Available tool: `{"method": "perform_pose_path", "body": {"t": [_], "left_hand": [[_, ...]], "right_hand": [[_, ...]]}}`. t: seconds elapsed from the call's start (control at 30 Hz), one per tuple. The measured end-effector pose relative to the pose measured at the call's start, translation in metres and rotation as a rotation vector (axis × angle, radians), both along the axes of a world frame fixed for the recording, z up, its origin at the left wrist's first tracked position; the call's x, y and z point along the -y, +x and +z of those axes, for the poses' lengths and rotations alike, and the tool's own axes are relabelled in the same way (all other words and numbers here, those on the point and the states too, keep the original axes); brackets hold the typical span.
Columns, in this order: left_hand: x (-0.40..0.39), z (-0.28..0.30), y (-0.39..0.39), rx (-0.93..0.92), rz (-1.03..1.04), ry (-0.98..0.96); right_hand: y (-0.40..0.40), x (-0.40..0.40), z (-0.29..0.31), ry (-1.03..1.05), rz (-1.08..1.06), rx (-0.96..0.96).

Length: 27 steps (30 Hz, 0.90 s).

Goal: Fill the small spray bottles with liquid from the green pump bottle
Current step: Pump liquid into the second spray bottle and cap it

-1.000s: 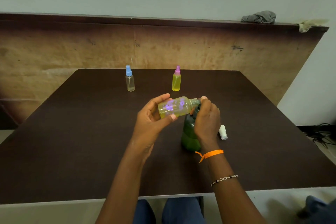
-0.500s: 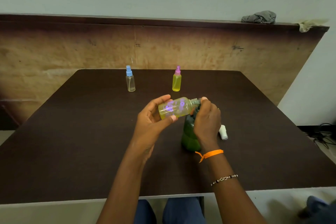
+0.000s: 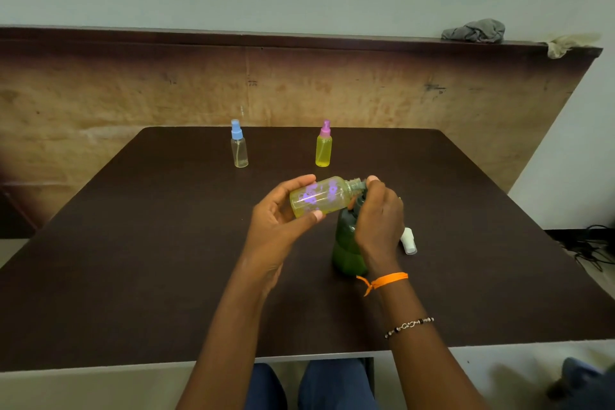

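At the far left of the table (image 3: 133, 260) stands a blue-capped spray bottle (image 3: 239, 145), upright, looking nearly empty: probably parked there to wait its turn. Right of it, well apart, a pink-capped spray bottle (image 3: 323, 145) stands upright with yellow liquid nearly to the shoulder; judged filled and set aside. Nearer the person, the left hand (image 3: 276, 226) holds a third small bottle (image 3: 321, 196) lying almost on its side, fingers curled over its top and thumb under its base, open neck pointing right. It has no cap and carries yellow liquid and purple markings. The tilt presumably brings the neck to the outlet of the green pump bottle (image 3: 347, 243), which stands upright on the table just below and right of that neck. The right hand (image 3: 379, 220) is wrapped over the green bottle's top, fingers curled around the pump head, which is hidden; whether it is pressing cannot be told. Just beside this hand, on the table, lies a white spray cap (image 3: 408, 241), likely taken off the held bottle for filling. Judgement: filling of the held bottle in progress; blue one remaining.
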<state>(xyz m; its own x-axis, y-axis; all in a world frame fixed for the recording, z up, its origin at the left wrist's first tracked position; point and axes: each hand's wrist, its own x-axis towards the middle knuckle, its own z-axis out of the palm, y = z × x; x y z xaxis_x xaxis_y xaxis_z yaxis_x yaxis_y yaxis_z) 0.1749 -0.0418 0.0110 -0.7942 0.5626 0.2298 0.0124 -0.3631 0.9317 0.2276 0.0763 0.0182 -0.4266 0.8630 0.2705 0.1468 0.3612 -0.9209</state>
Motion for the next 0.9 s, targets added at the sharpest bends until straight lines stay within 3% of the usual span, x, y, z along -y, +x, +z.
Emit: {"method": "perform_pose_path", "body": {"t": [0.33, 0.6, 0.9], "left_hand": [[-0.0001, 0.0015, 0.0008, 0.005, -0.003, 0.012], [-0.0007, -0.0008, 0.0022, 0.005, 0.001, 0.016], [-0.0010, 0.0018, 0.0029, 0.011, 0.008, 0.026]], "right_hand": [[0.0020, 0.0004, 0.0048, -0.041, 0.059, 0.078], [-0.0007, 0.0013, 0.0013, 0.007, -0.035, 0.002], [0.0030, 0.0044, 0.0048, -0.026, 0.012, 0.013]]}}
